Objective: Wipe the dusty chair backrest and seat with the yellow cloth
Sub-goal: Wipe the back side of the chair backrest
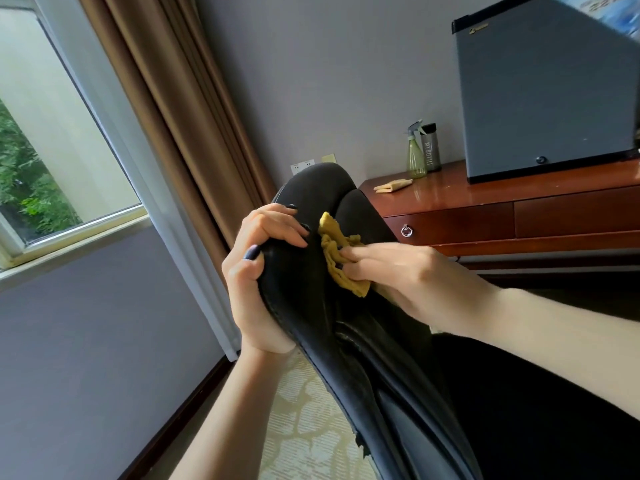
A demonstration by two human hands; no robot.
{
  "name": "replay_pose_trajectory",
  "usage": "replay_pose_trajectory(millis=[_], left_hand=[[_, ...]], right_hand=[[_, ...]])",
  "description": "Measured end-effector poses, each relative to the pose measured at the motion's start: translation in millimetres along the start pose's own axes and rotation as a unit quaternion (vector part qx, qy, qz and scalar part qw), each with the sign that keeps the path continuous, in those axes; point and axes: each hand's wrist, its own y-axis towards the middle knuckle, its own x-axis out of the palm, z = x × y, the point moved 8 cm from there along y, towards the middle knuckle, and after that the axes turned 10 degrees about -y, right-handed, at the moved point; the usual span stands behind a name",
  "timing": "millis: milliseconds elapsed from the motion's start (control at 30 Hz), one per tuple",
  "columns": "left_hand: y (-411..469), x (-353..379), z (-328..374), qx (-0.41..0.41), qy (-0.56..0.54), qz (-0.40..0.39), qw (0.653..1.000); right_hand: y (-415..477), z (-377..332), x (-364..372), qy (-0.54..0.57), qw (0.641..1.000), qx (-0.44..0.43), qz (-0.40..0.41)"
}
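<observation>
The black leather chair backrest runs diagonally through the middle of the head view, its padded top near the wall. My left hand grips the backrest's left edge, thumb on the front and fingers curled over the rim. My right hand holds the crumpled yellow cloth between its fingers and presses it against the front of the backrest, just right of my left hand. The chair's seat is hidden below the frame.
A red-brown wooden sideboard stands behind the chair, carrying a grey mini fridge, a green spray bottle, a dark bottle and a folded beige cloth. Brown curtain and window at left; patterned carpet below.
</observation>
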Motion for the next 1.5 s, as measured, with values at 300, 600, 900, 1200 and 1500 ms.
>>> replay_pose_trajectory(millis=[300,600,900,1200,1500], left_hand=[[0,-16,-14,0.041,-0.050,0.070,0.995],[-2,-15,-9,0.032,-0.001,0.082,0.996],[-5,-16,-20,0.044,-0.046,0.115,0.991],[-1,-13,-12,0.085,-0.068,0.089,0.990],[1,-10,-6,0.049,-0.071,0.117,0.989]], right_hand=[[20,44,28,0.053,0.992,0.109,-0.022],[32,81,55,0.063,0.950,0.299,-0.071],[22,43,24,0.145,0.955,0.253,-0.061],[-7,-12,-11,0.239,0.952,0.189,-0.002],[-11,-57,-35,0.115,0.989,0.013,0.088]])
